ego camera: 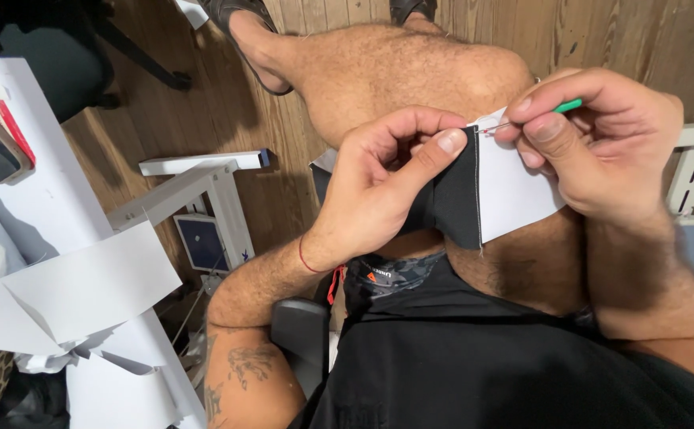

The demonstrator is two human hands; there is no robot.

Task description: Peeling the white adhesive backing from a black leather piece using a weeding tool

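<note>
Head view: left hand (378, 187) pinches black-and-white fabric (482, 195); right hand's (601, 143) grip pinches seam ripper (549, 111) at its top edge.

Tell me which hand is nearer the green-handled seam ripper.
Right. The right hand pinches the green-handled seam ripper in its fingers; the left hand grips the black fabric beside the seam, just short of the tool's tip.
</note>
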